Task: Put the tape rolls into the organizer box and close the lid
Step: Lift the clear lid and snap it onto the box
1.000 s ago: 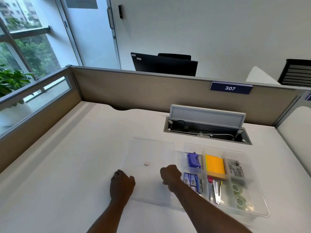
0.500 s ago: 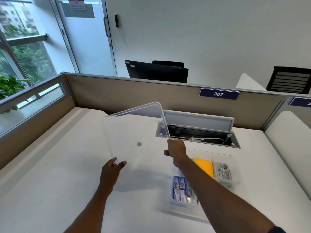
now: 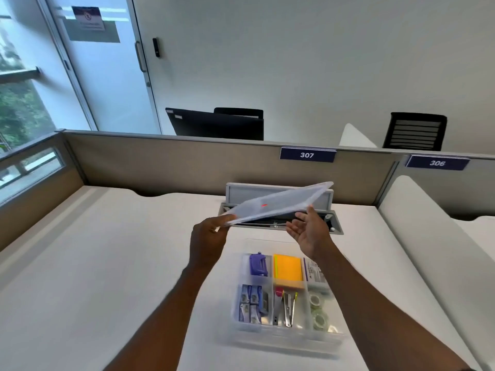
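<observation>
A smooth white desk [image 3: 107, 263] fills the view, fenced at the back by a matte beige partition [image 3: 187, 162] with navy number plates; behind that stand a pale wall, a frosted glass door and black chair backs. A grey metal cable hatch [image 3: 281, 207] is sunk into the desk just behind the box [image 3: 284, 336], its flap raised.

The box is a clear, rectangular plastic tray with rounded corners, split into compartments and open on top. Two translucent, greenish tape rolls [image 3: 318, 311] lie flat in its near right compartment, one behind the other. Its other sections hold a purple punch, an orange pad, small blue boxes and shiny metal tools.

Above the box's far edge, in the air, hangs the lid [image 3: 281, 204]: a thin, frosted plastic sheet with a raised rim, tilted up to the right. The left hand [image 3: 209, 236] pinches its lower left corner. The right hand [image 3: 310, 231] is open, palm up, its fingertips touching the lid's near edge without gripping.
</observation>
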Demonstrator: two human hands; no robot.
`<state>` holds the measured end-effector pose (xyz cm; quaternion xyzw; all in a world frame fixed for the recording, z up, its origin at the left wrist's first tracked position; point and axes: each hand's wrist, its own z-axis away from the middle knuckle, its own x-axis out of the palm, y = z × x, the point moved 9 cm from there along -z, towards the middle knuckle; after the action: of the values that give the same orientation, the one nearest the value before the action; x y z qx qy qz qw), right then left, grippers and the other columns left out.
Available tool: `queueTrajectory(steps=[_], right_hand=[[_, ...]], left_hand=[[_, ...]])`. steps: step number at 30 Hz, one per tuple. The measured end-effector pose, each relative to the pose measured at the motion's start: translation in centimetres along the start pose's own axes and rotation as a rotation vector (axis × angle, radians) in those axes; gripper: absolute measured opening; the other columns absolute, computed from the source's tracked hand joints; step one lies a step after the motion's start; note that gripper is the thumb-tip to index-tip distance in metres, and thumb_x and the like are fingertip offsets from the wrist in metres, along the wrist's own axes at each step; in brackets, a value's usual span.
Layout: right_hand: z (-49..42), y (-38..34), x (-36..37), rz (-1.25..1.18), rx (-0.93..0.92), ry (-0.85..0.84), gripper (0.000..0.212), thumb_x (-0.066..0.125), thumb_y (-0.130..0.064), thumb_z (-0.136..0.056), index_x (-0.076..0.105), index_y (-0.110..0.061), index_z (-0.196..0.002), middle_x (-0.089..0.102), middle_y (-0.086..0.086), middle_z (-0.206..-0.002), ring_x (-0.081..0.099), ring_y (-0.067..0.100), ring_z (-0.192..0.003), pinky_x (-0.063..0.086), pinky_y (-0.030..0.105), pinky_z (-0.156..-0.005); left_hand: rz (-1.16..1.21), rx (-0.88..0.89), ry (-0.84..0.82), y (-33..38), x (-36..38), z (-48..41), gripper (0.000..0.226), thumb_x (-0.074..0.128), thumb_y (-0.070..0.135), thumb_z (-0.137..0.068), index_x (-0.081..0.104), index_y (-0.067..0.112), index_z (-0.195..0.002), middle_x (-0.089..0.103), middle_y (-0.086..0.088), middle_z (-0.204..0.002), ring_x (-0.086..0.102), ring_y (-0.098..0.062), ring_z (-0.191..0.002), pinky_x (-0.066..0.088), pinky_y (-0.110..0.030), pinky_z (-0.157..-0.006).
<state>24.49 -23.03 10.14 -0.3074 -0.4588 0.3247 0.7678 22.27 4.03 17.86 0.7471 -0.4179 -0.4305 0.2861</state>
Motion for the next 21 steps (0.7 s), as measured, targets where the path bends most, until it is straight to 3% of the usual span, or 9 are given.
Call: queueTrajectory(steps=[3, 6, 8, 10, 13, 15, 16, 18, 21], right_hand=[[0.4, -0.7, -1.9, -0.225, 0.013, -0.103, 0.064, 0.039, -0.059, -0.09, 0.055, -0.005, -0.119, 0.06, 0.022, -0.121, 0.065, 0.035, -0.103, 0.051, 0.045, -0.09], [1.0, -1.3, -4.3, -0.312, 0.054, -0.185, 0.075, 0.051, -0.065, -0.075, 0.055, -0.002, -0.115, 0.07, 0.022, -0.103, 0.072, 0.034, -0.088, 0.058, 0.044, -0.078], [1.2, -1.1, -5.9, -0.168, 0.089, -0.154, 0.056, 0.068, -0.043, -0.074, 0.057, 0.0, -0.108, 0.074, 0.02, -0.09, 0.073, 0.031, -0.08, 0.061, 0.038, -0.067], [1.2, -0.4, -7.7, -0.027, 0.121, -0.122, 0.045, 0.086, -0.012, -0.056, 0.061, 0.002, -0.09, 0.074, 0.021, -0.081, 0.073, 0.031, -0.069, 0.061, 0.033, -0.057], [1.5, 0.0, -10.4, 0.156, 0.169, -0.014, 0.011, 0.061, 0.008, -0.081, 0.055, 0.0, -0.084, 0.073, 0.022, -0.072, 0.072, 0.032, -0.062, 0.059, 0.032, -0.049], [1.6, 0.1, -12.3, 0.296, 0.203, 0.065, 0.019, 0.054, 0.012, -0.085, 0.047, 0.004, -0.1, 0.073, 0.023, -0.076, 0.072, 0.032, -0.065, 0.06, 0.033, -0.05], [1.6, 0.2, -13.3, 0.347, 0.217, 0.092, 0.041, 0.057, 0.012, -0.083, 0.04, -0.004, -0.117, 0.072, 0.026, -0.085, 0.071, 0.034, -0.073, 0.061, 0.034, -0.054], [1.9, 0.6, -14.2, 0.417, 0.249, 0.059, 0.074, 0.064, 0.007, -0.08, 0.028, -0.018, -0.14, 0.068, 0.028, -0.105, 0.069, 0.038, -0.089, 0.062, 0.037, -0.065], [2.7, 0.8, -15.1, 0.582, 0.227, 0.066, 0.068, 0.06, 0.007, -0.082, 0.032, -0.018, -0.139, 0.066, 0.023, -0.106, 0.07, 0.034, -0.085, 0.06, 0.039, -0.068]], left_hand=[[-0.254, 0.216, 0.005, 3.1, 1.8, 1.5, 0.02, 0.067, 0.015, -0.081, 0.072, 0.018, -0.1, 0.074, -0.006, -0.097, 0.07, -0.023, -0.086, 0.057, -0.038, -0.081], [-0.454, 0.355, -0.086, 3.6, 4.4, 3.3, 0.027, 0.07, 0.009, -0.078, 0.07, 0.02, -0.103, 0.074, -0.003, -0.099, 0.07, -0.022, -0.087, 0.056, -0.038, -0.08], [-0.505, 0.383, -0.142, 3.2, 5.7, 4.6, 0.034, 0.074, 0.008, -0.074, 0.069, 0.021, -0.105, 0.073, -0.001, -0.103, 0.07, -0.02, -0.091, 0.054, -0.036, -0.083], [-0.498, 0.411, -0.224, 2.8, 6.9, 5.8, 0.038, 0.076, 0.016, -0.073, 0.066, 0.021, -0.11, 0.07, 0.0, -0.11, 0.068, -0.018, -0.097, 0.053, -0.036, -0.086], [-0.366, 0.131, -0.513, -0.1, 9.0, 7.2, 0.07, 0.06, 0.06, -0.075, 0.044, 0.026, -0.134, 0.037, 0.014, -0.141, 0.038, -0.004, -0.127, 0.035, -0.034, -0.106], [-0.247, -0.144, -0.609, -2.5, 9.5, 8.0, 0.091, 0.046, 0.079, -0.068, 0.03, 0.029, -0.142, 0.024, 0.014, -0.149, 0.025, -0.007, -0.136, 0.025, -0.035, -0.11], [-0.188, -0.247, -0.58, -3.2, 9.2, 8.0, 0.096, 0.039, 0.084, -0.065, 0.029, 0.027, -0.142, 0.025, 0.008, -0.152, 0.026, -0.013, -0.139, 0.024, -0.037, -0.111], [-0.15, -0.391, -0.476, -3.9, 8.1, 7.9, 0.099, 0.034, 0.084, -0.067, 0.031, 0.02, -0.142, 0.031, -0.003, -0.152, 0.031, -0.021, -0.138, 0.026, -0.038, -0.111], [-0.216, -0.592, -0.492, -6.2, 7.7, 9.4, 0.076, 0.046, 0.06, -0.084, 0.032, 0.011, -0.141, 0.034, -0.012, -0.15, 0.034, -0.028, -0.136, 0.028, -0.039, -0.11]])
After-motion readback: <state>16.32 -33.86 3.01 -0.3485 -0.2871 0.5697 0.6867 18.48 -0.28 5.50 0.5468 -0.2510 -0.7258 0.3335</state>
